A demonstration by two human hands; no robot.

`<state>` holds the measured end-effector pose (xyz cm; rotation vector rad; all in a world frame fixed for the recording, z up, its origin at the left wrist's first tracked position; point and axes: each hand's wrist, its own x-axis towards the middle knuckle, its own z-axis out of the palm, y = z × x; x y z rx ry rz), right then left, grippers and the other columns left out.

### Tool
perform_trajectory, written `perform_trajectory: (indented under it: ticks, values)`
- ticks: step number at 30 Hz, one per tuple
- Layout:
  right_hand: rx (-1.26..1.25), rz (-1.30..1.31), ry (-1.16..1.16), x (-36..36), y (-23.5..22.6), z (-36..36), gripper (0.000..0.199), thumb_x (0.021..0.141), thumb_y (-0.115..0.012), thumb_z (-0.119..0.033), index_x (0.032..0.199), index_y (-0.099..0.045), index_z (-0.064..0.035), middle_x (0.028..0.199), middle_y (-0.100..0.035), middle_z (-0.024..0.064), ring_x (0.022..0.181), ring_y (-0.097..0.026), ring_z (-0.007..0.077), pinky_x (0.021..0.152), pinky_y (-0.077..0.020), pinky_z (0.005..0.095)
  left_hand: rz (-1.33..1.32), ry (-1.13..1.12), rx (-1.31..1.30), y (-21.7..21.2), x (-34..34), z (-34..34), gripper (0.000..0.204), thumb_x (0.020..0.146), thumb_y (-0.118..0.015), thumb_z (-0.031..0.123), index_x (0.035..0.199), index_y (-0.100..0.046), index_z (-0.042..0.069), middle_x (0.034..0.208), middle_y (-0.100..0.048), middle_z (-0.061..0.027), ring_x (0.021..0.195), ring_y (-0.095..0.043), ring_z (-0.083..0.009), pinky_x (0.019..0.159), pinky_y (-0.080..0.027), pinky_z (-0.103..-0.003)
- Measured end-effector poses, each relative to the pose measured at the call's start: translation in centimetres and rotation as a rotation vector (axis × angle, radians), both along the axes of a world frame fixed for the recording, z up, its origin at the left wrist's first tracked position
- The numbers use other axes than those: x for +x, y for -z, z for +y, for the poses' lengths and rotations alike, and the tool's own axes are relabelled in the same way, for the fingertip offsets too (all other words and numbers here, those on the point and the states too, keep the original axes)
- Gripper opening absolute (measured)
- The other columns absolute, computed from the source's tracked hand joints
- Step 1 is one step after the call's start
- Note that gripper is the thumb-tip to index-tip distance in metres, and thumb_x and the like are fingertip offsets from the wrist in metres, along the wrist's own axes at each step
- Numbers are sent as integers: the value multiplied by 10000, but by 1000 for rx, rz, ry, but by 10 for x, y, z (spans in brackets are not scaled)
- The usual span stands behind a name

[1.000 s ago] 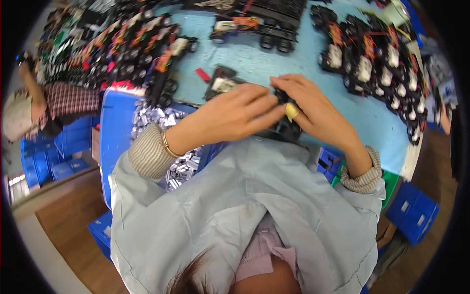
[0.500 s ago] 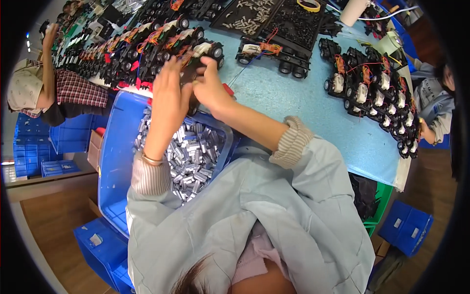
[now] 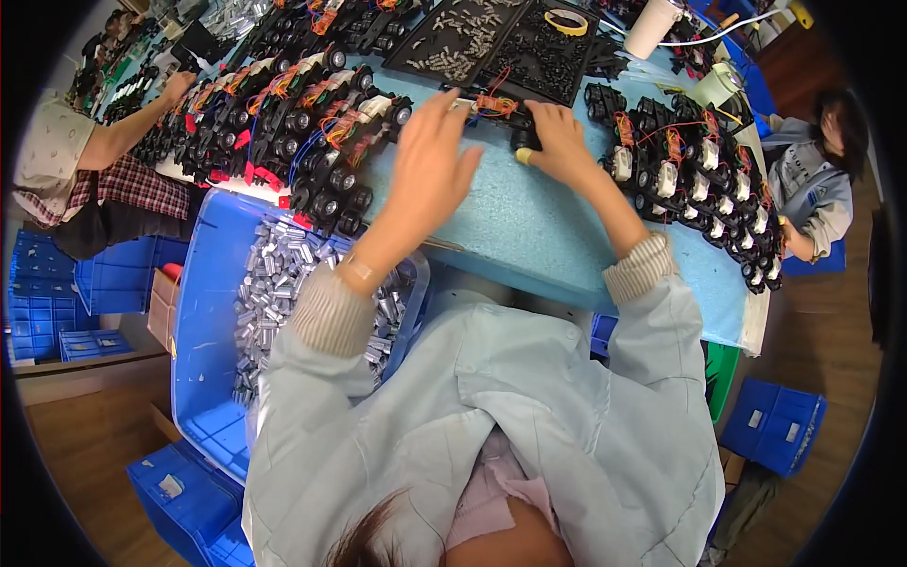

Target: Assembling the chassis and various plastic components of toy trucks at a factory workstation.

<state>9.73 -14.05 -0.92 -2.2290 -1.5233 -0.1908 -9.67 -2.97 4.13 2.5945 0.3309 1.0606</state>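
Between my hands, on the blue table top, lies a toy car chassis [image 3: 495,104] with black wheels, orange wiring and a small circuit board. My left hand [image 3: 430,161] holds its left end, fingertips curled over the far side. At the right end, my right hand [image 3: 564,142] grips it, with a yellow cover on the thumb. My hands hide most of its wheels. Left of my left hand, similar chassis [image 3: 326,142] stand in close rows, with white motor housings and coloured wires.
Beyond my hands, black trays [image 3: 453,42] hold screws and small black parts, and a tape roll [image 3: 566,21] lies there. More chassis [image 3: 694,170] fill the right side. A blue bin [image 3: 203,312] of metal cylinders [image 3: 269,293] stands at the table's left edge. Co-workers are at both sides.
Both hands have moved right, away from the chassis rows above the bin, onto the chassis at the table's middle. A chassis now stands at the near end of the left rows.
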Motion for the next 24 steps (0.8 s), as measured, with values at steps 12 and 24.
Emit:
perform_trajectory:
  ticks: [12,24]
  values:
    - [-19,122,-115,-62,-20,-90,643,694,-721,-132,1271,-452,-42,1129,-514,142,1099,-451,335,903,-369,432,29,263,-1506,5,86,15,134,918,-565,153,914,-605,25,686,-602,-17,643,-581,-161,699,-492,-324]
    - [599,1049,-93,-54,-71,-22,196,858,-582,-82,1028,-619,9,936,-599,48,813,-562,112,729,-433,245,4,342,-1277,-31,47,-33,113,928,-533,111,899,-605,28,700,-663,-39,555,-523,-45,534,-418,-211]
